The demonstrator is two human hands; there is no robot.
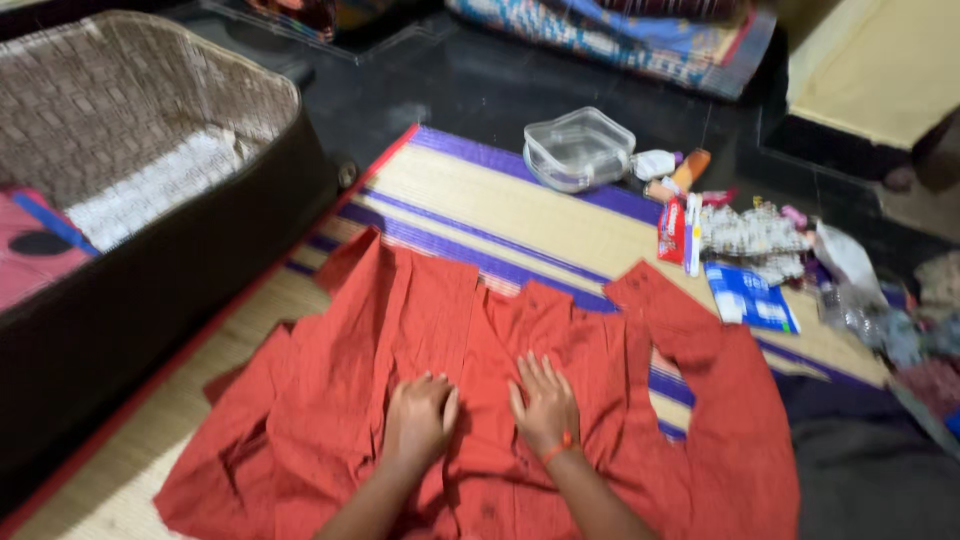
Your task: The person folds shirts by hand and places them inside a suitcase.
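the shirt (480, 400) lies spread flat on the mat (560, 225), and both hands are on its middle. the left hand (420, 418) presses down with fingers curled but grasps nothing; the right hand (545, 405) lies flat and released beside it. it seems the smoothing step before a fold. a next fold would call for taking one side and laying it over evenly. left of the shirt stands an open suitcase (200, 230). beyond the shirt lie a clear pouch (578, 150) and small packets (745, 240).

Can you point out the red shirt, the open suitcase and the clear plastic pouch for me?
Red shirt (330, 380): head view, on its left front panel.
Suitcase (200, 230): head view, on its dark side wall.
Clear pouch (578, 150): head view, on its top.
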